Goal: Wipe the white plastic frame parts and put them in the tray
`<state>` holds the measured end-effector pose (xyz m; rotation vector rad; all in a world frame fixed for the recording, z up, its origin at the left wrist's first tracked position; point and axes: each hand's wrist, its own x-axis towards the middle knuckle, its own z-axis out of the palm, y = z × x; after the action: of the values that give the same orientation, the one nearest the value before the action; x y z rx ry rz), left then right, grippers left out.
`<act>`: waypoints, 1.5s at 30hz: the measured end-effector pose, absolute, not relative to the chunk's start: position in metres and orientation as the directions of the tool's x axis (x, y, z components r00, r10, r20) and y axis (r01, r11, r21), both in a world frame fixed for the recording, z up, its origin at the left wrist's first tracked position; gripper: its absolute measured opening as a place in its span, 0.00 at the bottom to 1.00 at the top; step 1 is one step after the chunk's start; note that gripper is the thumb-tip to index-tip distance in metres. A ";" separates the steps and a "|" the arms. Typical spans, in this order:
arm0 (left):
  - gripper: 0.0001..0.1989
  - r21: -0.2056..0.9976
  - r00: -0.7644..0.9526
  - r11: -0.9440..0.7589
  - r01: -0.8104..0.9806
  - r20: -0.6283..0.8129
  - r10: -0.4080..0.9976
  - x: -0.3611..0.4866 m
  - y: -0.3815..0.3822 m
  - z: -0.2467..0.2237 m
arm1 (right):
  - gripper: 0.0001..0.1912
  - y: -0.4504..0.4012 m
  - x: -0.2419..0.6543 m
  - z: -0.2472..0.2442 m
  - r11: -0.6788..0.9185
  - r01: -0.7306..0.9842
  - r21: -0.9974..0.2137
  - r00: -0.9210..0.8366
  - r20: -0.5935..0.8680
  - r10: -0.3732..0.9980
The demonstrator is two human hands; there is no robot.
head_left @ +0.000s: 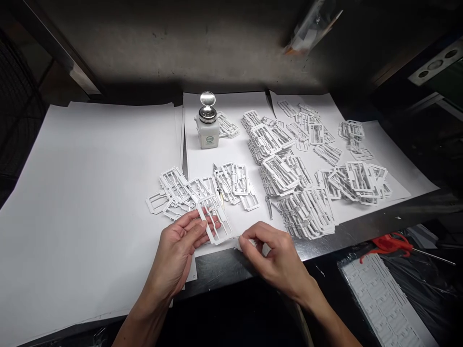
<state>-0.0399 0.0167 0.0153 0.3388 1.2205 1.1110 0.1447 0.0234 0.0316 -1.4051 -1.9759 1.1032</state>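
My left hand (173, 253) pinches a thin white plastic part frame (210, 233) between thumb and fingers, holding it tilted above the table's front edge. The frame is rectangular, with rounded corners and slim bars inside. Close on its right, my right hand (277, 255) is closed, thumb against bent fingers, around a crumpled white wad (246, 244). Most of that wad is hidden; it looks like tissue or cotton. Behind my left hand, similar white frames (175, 185) lie in a loose heap. A pair of tweezers (269, 207) lies beyond my right hand.
A white pump bottle (209, 137) with its metal lid up stands at the back. Stacked white frames (307, 212) and looser piles fill the right. White paper sheets (108, 193) cover the table. Red-handled scissors (388, 245) and a bagged grey sheet (387, 299) sit lower right.
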 end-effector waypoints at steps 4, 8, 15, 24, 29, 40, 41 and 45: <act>0.15 0.727 -0.040 0.480 -0.490 -0.569 0.821 -0.039 0.016 0.016 | 0.12 0.026 0.139 0.025 0.025 0.561 -0.828 -0.355 -0.213 0.910; 0.20 0.724 -0.045 0.436 -0.535 -0.539 0.841 -0.032 0.016 0.024 | 0.12 0.026 0.120 0.027 0.265 0.654 -0.708 -0.436 -0.067 0.897; 0.25 0.638 -0.062 0.437 -0.634 -0.606 0.793 -0.032 0.019 0.031 | 0.07 0.023 0.113 0.046 0.482 0.516 -0.708 -0.706 -0.034 0.707; 0.21 0.432 0.152 0.494 -0.755 -0.618 0.772 -0.043 0.016 0.024 | 0.07 0.057 0.133 0.041 0.101 0.390 -0.915 -0.304 -0.024 0.952; 0.15 0.478 0.054 0.458 -0.749 -0.646 0.762 -0.033 0.016 0.023 | 0.07 0.070 0.099 0.049 0.279 0.360 -0.890 -0.420 0.113 0.900; 0.15 0.457 0.115 0.519 -0.722 -0.661 0.741 -0.039 0.017 0.023 | 0.07 0.073 0.108 0.050 0.373 0.568 -0.734 -0.476 0.077 0.876; 0.14 0.460 0.099 0.515 -0.723 -0.669 0.737 -0.038 0.017 0.023 | 0.07 0.073 0.105 0.050 0.401 0.534 -0.744 -0.504 0.100 0.858; 0.17 0.477 0.062 0.539 -0.694 -0.706 0.705 -0.035 0.016 0.025 | 0.08 0.077 0.090 0.047 0.515 0.466 -0.720 -0.636 0.131 0.760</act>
<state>-0.0346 0.0158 0.0251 0.0120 1.0758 1.0577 0.0903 0.0773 0.0466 -1.0071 -2.3253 0.9161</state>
